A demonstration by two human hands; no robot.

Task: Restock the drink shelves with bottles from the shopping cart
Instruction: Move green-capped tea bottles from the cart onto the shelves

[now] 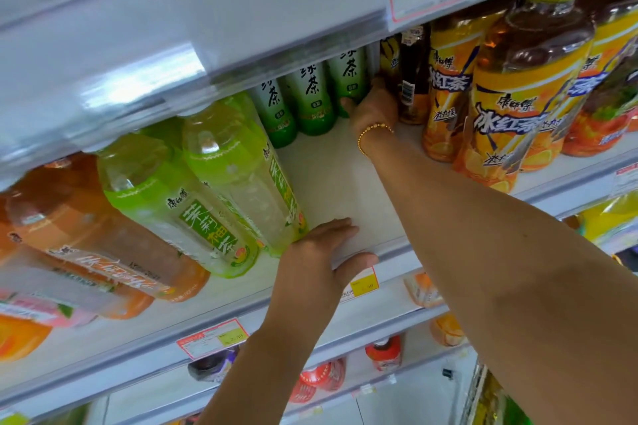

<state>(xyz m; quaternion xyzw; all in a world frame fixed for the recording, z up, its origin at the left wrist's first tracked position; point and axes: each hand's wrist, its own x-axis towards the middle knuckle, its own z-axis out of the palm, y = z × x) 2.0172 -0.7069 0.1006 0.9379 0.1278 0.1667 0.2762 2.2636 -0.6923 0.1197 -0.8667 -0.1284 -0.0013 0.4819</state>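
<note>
My right hand [374,107] reaches deep into the white shelf [331,176] and grips the base of a dark green tea bottle [348,79] at the back. Two more green tea bottles [307,97] stand to its left in the same row. My left hand [322,252] rests on the shelf's front edge, fingers straight on the shelf surface and thumb over the rail, beside the light green jasmine tea bottles [214,183]. The shopping cart is out of view.
Yellow-labelled iced tea bottles [518,107] crowd the right side of the shelf. Orange and pink drink bottles [86,235] stand at the left. The upper shelf's rail [207,21] hangs close overhead. Price tags [214,338] line the rails, with more bottles below.
</note>
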